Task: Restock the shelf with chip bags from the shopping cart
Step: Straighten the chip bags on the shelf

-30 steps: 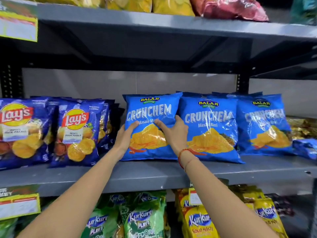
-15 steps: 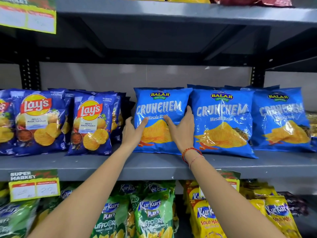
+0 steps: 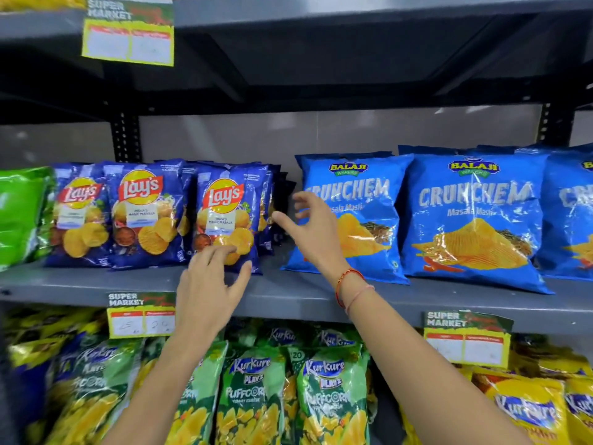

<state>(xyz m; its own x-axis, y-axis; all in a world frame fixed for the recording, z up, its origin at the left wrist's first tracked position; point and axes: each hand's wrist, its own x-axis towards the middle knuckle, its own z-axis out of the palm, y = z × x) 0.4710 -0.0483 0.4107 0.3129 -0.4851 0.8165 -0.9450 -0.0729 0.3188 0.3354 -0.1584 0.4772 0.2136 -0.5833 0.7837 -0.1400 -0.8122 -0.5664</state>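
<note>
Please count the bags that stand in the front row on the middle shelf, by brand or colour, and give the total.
Lay's bags: 3
Crunchem bags: 3 (the rightmost is cut by the picture's edge)
Plain green bag: 1
Total: 7 front bags on the middle shelf; more stand behind, not countable.

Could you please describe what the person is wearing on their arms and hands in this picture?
Both forearms are bare, with no sleeves showing in the frame. The left hand has no ring, watch or band that I can see. The right hand has a red thread bracelet at the wrist, with a thinner pink band just behind it.
</note>
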